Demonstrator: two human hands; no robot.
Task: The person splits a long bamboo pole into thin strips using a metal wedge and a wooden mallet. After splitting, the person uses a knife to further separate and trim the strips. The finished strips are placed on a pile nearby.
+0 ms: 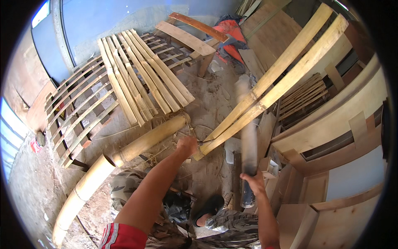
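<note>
Head view: left hand (188, 146) clamped on a dark tool (205, 142) at split bamboo (306, 62); right fingers wrapped around a blurred club (249, 145); strips (143, 74) toward a rack's (90, 131) right edge.

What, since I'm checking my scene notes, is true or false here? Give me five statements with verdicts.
1. The left hand is closed. True.
2. The right hand is empty. False: it holds a long cylindrical club, partly blurred.
3. Split bamboo slats lie across a slatted frame. True.
4. The two long bamboo halves touch along their whole length. False: their far ends spread apart.
5. The left sleeve is plain blue. False: it is red with pale stripes.
</note>
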